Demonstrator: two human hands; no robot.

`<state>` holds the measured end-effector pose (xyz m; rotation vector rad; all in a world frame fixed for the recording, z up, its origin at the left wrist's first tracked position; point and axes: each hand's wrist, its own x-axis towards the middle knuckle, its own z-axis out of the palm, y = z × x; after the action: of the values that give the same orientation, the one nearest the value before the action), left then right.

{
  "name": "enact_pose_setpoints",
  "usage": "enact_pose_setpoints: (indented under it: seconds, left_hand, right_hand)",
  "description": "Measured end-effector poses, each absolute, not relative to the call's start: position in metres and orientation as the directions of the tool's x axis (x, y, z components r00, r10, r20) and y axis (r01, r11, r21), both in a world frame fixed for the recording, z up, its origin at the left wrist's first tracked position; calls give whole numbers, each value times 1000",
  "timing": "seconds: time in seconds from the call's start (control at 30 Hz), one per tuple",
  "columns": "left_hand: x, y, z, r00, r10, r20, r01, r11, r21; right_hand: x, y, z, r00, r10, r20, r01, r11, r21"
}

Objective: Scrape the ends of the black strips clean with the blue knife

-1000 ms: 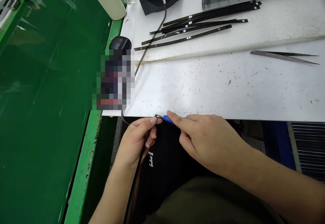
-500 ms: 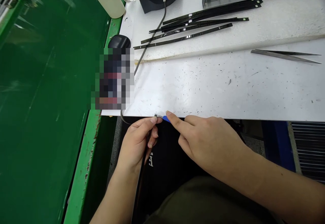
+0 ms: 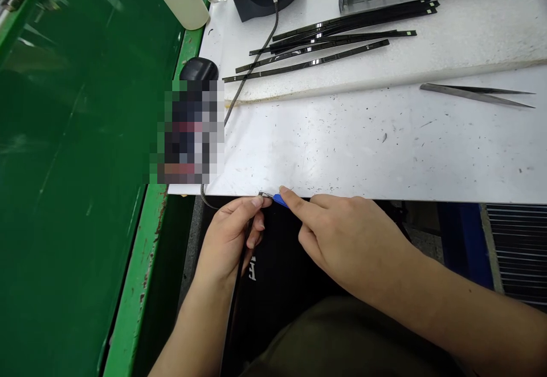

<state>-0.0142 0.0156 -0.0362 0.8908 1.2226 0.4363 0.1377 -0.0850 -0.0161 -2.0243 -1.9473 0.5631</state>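
Note:
At the table's front edge, my left hand (image 3: 228, 237) is closed on a long, thin black strip (image 3: 233, 308), whose lower part runs down along my forearm. The strip's upper end shows between the thumb and index finger. My right hand (image 3: 346, 240) grips a small blue-handled tool (image 3: 280, 200) with a thin metal tip, its index finger stretched along the handle. That tip reaches the strip's end by my left thumb; its exact shape is too small to tell. Most of the handle is hidden under the right hand.
Several black strips (image 3: 316, 62) lie on a white foam board (image 3: 470, 46). Metal tweezers (image 3: 474, 93) rest on the white table (image 3: 325, 143), among dark specks. A cable (image 3: 260, 52) runs from a black device (image 3: 273, 1) past a dark mouse-like object (image 3: 199, 69). Green panelling (image 3: 64, 195) borders the left.
Both hands keep their grips at nearly the same place. The whole view has shifted slightly, and the tool's metal tip shows a little more.

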Motion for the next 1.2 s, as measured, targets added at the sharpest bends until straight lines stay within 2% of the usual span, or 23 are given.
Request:
enact_pose_setpoints:
  seconds: [0.1,0.3,0.37,0.47,0.57,0.67,0.8,0.87,0.93,1.07,1.2]
  left_hand:
    - [-13,15,-35,312,713,-628,176,606,775]
    - [-18,20,-39,372,676,-636,144,634,759]
    - [-22,22,-39,409,643,-647,103,672,733]
    - [-29,23,-33,469,595,-653,-4,741,672]
    - [-32,21,-25,546,585,-600,-112,761,640]
    - [-31,17,-16,600,589,-542,-165,753,637]
    - [-22,13,-2,609,608,-509,-192,737,648]
    - [-17,10,6,611,608,-507,-189,734,653]
    - [-11,8,14,612,613,-500,-181,724,665]
    - [6,9,24,622,638,-454,-158,670,725]
    - [31,12,25,728,550,-410,24,578,816]
  right_hand:
    - [136,-85,-15,20,996,-87,903,-55,-427]
    - [125,-87,-12,43,995,-85,956,-66,-286]
    - [126,-89,-11,57,992,-112,935,-92,-341]
    - [140,-95,-7,128,983,-130,834,-178,-523]
    - [166,-105,-4,286,958,-18,749,-236,-619]
    - [197,-116,-9,380,914,141,792,-243,-559]
    - [230,-119,-24,379,867,323,884,-236,-403]
    - [240,-115,-31,332,870,365,926,-226,-304]
    - [246,-109,-34,266,902,340,950,-186,-249]
    - [251,-94,-32,127,956,263,950,-42,-309]
    - [249,-89,-14,128,944,303,942,-21,-334]
